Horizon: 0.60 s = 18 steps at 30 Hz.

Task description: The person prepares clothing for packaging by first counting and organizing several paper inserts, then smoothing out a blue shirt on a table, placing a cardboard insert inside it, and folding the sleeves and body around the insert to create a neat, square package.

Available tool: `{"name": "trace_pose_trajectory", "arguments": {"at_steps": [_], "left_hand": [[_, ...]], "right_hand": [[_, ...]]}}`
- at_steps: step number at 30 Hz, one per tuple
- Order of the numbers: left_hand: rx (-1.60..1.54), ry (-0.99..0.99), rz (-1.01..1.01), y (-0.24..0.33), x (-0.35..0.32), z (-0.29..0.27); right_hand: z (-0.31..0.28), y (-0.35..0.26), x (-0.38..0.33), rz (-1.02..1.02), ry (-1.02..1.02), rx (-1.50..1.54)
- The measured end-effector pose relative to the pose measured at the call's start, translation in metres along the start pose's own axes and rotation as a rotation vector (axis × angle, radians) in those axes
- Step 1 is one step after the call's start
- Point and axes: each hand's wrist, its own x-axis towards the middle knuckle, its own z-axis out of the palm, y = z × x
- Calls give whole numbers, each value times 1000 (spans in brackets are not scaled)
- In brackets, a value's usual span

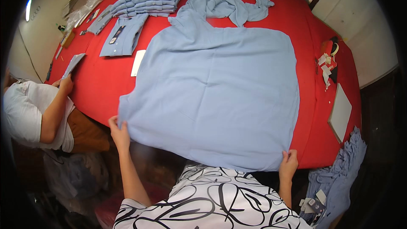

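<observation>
A light blue shirt [220, 85] lies spread out in front of me on a red-covered table [110, 85], with a few soft creases down its middle. My left hand [121, 133] pinches its near left corner between thumb and fingers. At the near right corner, my right hand [289, 161] grips the edge of the same shirt. The near edge hangs slightly over the table's front, close to my body. Under the shirt's left side a white card [137, 62] sticks out.
Folded blue shirts [148, 0] are stacked at the far left, one tagged shirt [124, 36] before them. Crumpled blue garments [229, 4] lie behind. A white board [340, 112] and tape roll [335, 49] sit right. More garments [339, 174] hang lower right. A co-worker [34, 110] holds a packet [73, 65].
</observation>
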Motion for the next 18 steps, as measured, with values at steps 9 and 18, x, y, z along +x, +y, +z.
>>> {"name": "trace_pose_trajectory", "arguments": {"at_steps": [9,18], "left_hand": [[381,-210,214,55,74,103],[170,-531,0,113,175,206]], "right_hand": [[-25,-57,64,-324,137,-28],[62,-192,261,-573,168,-38]]}}
